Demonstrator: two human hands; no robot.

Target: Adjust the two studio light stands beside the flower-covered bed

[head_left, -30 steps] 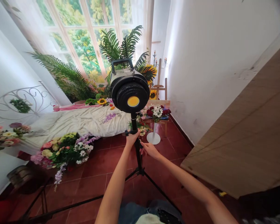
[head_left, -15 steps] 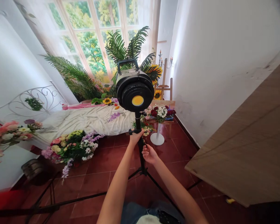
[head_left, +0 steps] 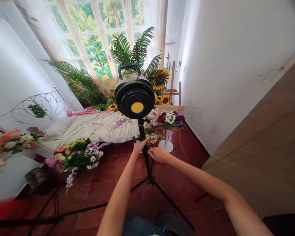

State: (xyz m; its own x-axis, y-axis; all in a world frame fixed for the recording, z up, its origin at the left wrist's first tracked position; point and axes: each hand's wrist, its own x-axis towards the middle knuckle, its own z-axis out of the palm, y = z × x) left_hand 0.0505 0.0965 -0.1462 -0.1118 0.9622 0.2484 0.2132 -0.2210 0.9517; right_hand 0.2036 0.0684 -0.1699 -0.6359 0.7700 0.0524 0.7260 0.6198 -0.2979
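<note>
A black and silver studio light (head_left: 127, 80) with a handle on top and a yellow round front sits on a black light stand (head_left: 147, 164). My left hand (head_left: 140, 145) is wrapped round the stand's pole, just below a collar with a dark side knob (head_left: 135, 139). Lower down, on the pole's right side, my right hand (head_left: 159, 154) is closed, its fingertips pinching a small part that looks like a knob, mostly hidden by the fingers. The stand's spread legs rest on the red tiled floor, and the pole leans slightly left at the top.
Beyond the light is a bed with a cream cover (head_left: 95, 127). Flower bunches (head_left: 76, 150) stand at its near side. A white flower stand (head_left: 166, 146) is behind the pole. On the right is a wooden board (head_left: 255, 157); a black bar (head_left: 83, 209) crosses the lower left.
The light and upper pole have tilted or shifted left, with my left hand on the pole. My right hand has turned palm-down, its elbow swinging out to the right.
</note>
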